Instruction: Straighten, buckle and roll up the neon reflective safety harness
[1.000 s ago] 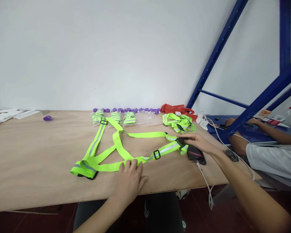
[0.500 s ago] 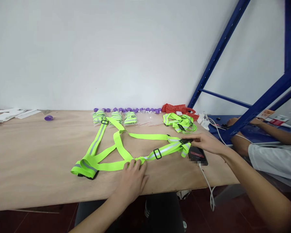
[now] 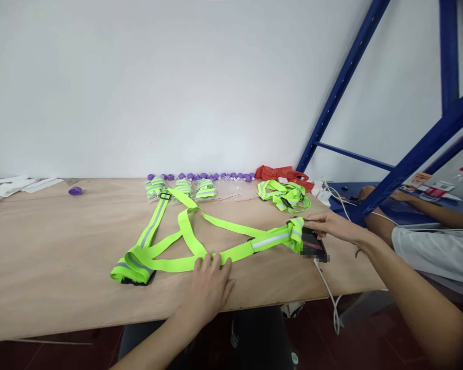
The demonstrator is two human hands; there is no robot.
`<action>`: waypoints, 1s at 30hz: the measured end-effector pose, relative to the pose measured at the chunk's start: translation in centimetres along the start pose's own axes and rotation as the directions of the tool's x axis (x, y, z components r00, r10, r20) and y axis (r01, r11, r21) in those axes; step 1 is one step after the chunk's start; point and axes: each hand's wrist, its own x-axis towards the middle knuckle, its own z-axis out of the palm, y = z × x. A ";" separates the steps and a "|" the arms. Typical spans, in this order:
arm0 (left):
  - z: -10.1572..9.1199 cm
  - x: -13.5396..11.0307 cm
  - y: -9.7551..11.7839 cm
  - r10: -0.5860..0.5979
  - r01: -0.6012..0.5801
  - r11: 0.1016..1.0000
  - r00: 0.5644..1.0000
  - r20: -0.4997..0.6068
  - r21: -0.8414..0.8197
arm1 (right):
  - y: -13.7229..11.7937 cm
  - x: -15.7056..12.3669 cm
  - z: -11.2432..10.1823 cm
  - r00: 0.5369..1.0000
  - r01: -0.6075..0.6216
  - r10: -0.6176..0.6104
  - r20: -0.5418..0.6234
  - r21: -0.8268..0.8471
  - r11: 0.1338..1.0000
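while the left hand [image 3: 208, 287] lay palm down near the front edge of the tabletop [image 3: 61, 257], its fingers were loosely bent and a little apart, the tips resting on the lower strap of a fluorescent yellow-green harness [image 3: 191, 236] without closing around it. the right hand [image 3: 327, 226] had its thumb and fingers drawn close together at the harness's right end, pinching the gathered, looped webbing there; exactly how the fingertips met was too small to tell. the harness lay spread across the middle of the tabletop, its straps crossing left of centre, with a folded loop at its near left end and a black slider [image 3: 164, 196] near its top left corner.

just beneath the right hand sat a dark device [image 3: 315, 247], partly covered, with a white cable [image 3: 325, 280] hanging over the front edge. toward the wall, three bagged strap bundles [image 3: 206, 189] stood in a row beside clear plastic bags [image 3: 235, 190], with small purple pieces [image 3: 203, 176] behind them. a loose heap of matching straps [image 3: 284, 196] lay to their right, in front of a red plastic bag [image 3: 272, 172]. beyond the blue metal frame [image 3: 347, 72], a co-worker's pale sleeve [image 3: 428, 254] showed.
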 end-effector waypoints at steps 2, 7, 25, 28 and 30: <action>-0.7 0.5 0.3 0.009 -0.010 1.000 1.000 -0.006 -0.022 | -0.3 0.3 0.2 0.980 -0.036 0.045 0.194 -0.049 0.998; -2.0 3.1 2.4 0.104 -0.119 0.967 0.992 -0.077 -0.227 | -1.0 0.3 1.7 0.982 -0.047 0.046 0.182 0.002 0.999; -0.5 13.8 6.2 -0.171 -0.127 0.604 0.944 -0.283 -0.787 | 0.9 -4.7 10.9 0.916 0.292 -0.296 -0.271 -0.058 0.955; -0.7 12.9 6.0 -0.141 -0.130 0.621 0.952 -0.273 -0.773 | 1.6 -5.8 12.2 0.884 0.309 -0.385 -0.266 -0.288 0.907; -1.0 12.4 5.8 -0.101 -0.147 0.632 0.958 -0.269 -0.761 | 1.8 -5.7 12.2 0.857 0.325 -0.437 -0.275 -0.371 0.870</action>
